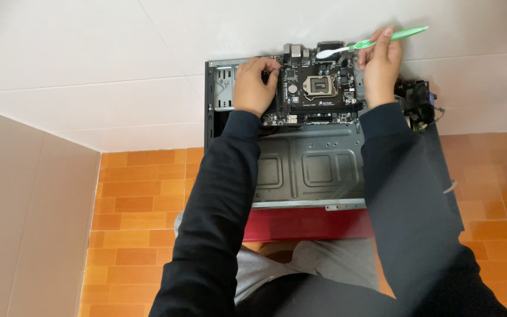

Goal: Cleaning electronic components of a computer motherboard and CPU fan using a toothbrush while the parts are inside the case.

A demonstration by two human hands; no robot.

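Note:
A black motherboard (318, 88) sits in the far end of an open grey computer case (306, 170). My left hand (254, 85) grips the board's left edge with curled fingers. My right hand (381, 61) holds a green toothbrush (377, 41) by its handle, above the board's right edge. The white brush head points left and hovers over the board's top edge near the silver processor socket (317, 86).
The case rests on a red stool or box (306, 223) between my knees, against a white wall (118, 58). A black fan part with wires (416, 101) lies to the right of the case. Orange tiles (136, 205) cover the floor. A beige panel (24, 223) stands at left.

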